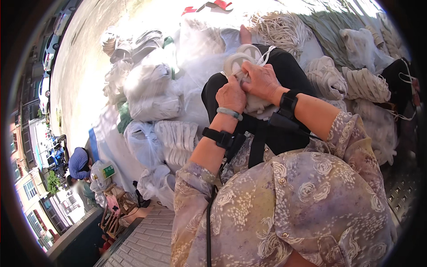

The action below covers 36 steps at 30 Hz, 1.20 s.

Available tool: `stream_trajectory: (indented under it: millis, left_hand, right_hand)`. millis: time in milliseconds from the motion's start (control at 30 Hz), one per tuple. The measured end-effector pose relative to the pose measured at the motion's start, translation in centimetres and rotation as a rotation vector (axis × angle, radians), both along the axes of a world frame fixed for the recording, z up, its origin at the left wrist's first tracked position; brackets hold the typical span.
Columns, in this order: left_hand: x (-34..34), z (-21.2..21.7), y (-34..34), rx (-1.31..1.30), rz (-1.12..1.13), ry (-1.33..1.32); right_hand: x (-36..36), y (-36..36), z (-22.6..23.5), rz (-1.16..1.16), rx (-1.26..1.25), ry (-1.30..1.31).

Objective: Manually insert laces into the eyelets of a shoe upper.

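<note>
Both hands work a pale shoe upper on the lap.

Head view: the left hand point(231, 95), with a green bangle point(230, 113) at its wrist, is closed on the near edge of the upper point(242, 60). The right hand point(262, 80) lies over the upper, its fingers curled down and pinching it, just beside the left hand. The upper rests on the black-trousered lap point(289, 75), with white laces point(267, 55) trailing from its far end. Left of the lap lie clear bags point(151, 89) stuffed with white pieces; right of it sit stacked white uppers point(356, 82). Beyond the lap lies a heap of white cord point(280, 26).
</note>
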<state>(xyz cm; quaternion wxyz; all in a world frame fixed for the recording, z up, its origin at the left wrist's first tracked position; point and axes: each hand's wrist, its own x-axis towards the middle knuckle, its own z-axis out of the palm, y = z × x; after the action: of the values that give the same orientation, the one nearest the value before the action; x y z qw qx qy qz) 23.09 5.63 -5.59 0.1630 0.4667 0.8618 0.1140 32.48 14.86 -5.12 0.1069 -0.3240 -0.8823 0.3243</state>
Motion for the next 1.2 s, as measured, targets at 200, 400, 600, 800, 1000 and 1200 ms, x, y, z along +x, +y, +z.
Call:
stream_trajectory:
  millis: [200,400,600,800,1000,1200]
  left_hand:
    - [0.5,0.1,-0.6,0.123,0.016,0.002]
    - [0.4,0.0,-0.6,0.172,-0.027,0.023]
    - [-0.7,0.5,-0.4,0.136,-0.086,-0.041]
    - [-2.5,0.1,0.0,0.196,-0.242,-0.084]
    - [-5.7,-2.1,1.2,0.148,-0.242,-0.647]
    - [-6.0,-0.9,1.5,-0.002,-0.142,-0.873]
  right_hand:
    - [0.1,0.0,0.6,0.011,-0.071,-0.054]
    - [-0.1,-0.8,0.7,-0.026,0.046,-0.11]
    - [0.1,-0.7,0.4,0.036,0.114,-0.116]
    - [0.8,-0.6,-0.2,0.056,0.173,-0.044]
    - [0.1,-0.9,0.2,0.119,0.299,-0.011]
    - [-0.2,-0.6,0.5,0.323,0.6,-0.161]
